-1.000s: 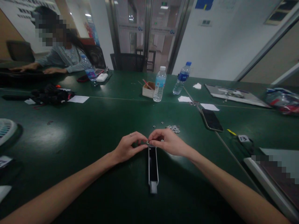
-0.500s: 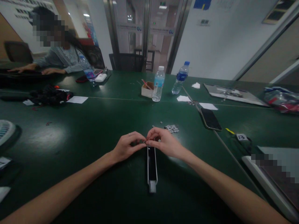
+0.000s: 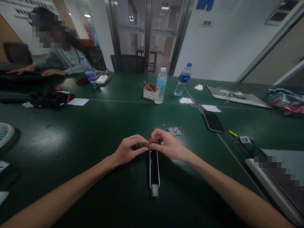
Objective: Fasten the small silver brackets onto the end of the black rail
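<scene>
My left hand [image 3: 130,148] and my right hand [image 3: 167,144] meet fingertip to fingertip over the far end of a long, narrow dark piece with pale edges [image 3: 154,167]. Both hands are closed in a pinch; what lies between the fingertips is too small to make out. At the near end of the long piece a light grey block [image 3: 155,190] sticks out. Just beyond my right hand lie several small flat metal plates [image 3: 174,130]. A tiny nut-like ring [image 3: 163,124] rests near them, and a second is partly behind my fingers.
A clear bottle with a white cap [image 3: 161,86] stands beside a small open box [image 3: 148,91]; a blue-capped bottle [image 3: 183,79] is to its right. A phone [image 3: 213,121] lies right of the plates. A person [image 3: 64,60] sits at the far left.
Both hands stay pinched together at the far end of the long piece, with only a slight shift of the fingers. The whole view has drifted a little.
</scene>
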The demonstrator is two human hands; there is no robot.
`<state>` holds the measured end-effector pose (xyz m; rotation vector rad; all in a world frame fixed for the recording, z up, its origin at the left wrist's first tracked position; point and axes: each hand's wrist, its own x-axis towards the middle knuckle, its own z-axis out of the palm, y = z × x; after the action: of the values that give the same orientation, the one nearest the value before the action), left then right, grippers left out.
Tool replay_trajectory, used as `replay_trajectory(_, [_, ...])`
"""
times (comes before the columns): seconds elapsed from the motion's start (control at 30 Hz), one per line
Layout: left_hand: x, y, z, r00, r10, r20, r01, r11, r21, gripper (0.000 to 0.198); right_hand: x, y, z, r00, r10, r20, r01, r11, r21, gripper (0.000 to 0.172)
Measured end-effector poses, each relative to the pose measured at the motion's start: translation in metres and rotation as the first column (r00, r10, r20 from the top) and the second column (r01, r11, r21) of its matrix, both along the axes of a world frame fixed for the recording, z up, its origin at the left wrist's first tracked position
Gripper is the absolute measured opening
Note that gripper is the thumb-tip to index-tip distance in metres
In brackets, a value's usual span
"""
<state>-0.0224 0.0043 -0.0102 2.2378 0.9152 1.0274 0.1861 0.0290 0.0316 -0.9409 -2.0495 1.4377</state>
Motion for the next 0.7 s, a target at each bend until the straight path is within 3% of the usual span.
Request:
replay_trajectory(0.17, [0.001, 0.000, 0.001, 0.999, 0.048, -0.016, -0.048, 0.999, -0.020, 0.014, 0.000, 0.000, 0.005, 0.995, -0.038, 0.087, 0.028, 0.993, 0.111, 0.013])
replay_trajectory(0.27, [0.002, 0.001, 0.002, 0.993, 0.095, -0.071, -0.103, 0.988, -0.117, 0.010, 0.008, 0.006, 0.016, 0.958, -0.096, 0.271, 0.019, 0.961, 0.276, 0.014])
replay_trajectory(0.33, [0.002, 0.003, 0.003, 0.990, 0.091, -0.107, -0.112, 0.971, -0.211, 0.010, 0.017, 0.011, 0.024, 0.905, -0.097, 0.415, -0.041, 0.950, 0.311, 0.015])
replay_trajectory(0.57, [-0.002, 0.008, 0.003, 0.993, 0.005, -0.116, -0.053, 0.908, -0.415, 0.012, 0.033, 0.014, 0.030, 0.684, 0.079, 0.725, -0.250, 0.959, 0.131, 0.018])
replay_trajectory(0.7, [-0.005, 0.012, 0.008, 0.989, -0.052, -0.141, -0.022, 0.879, -0.477, 0.013, 0.027, 0.012, 0.026, 0.651, 0.104, 0.752, -0.291, 0.949, 0.121, 0.017])
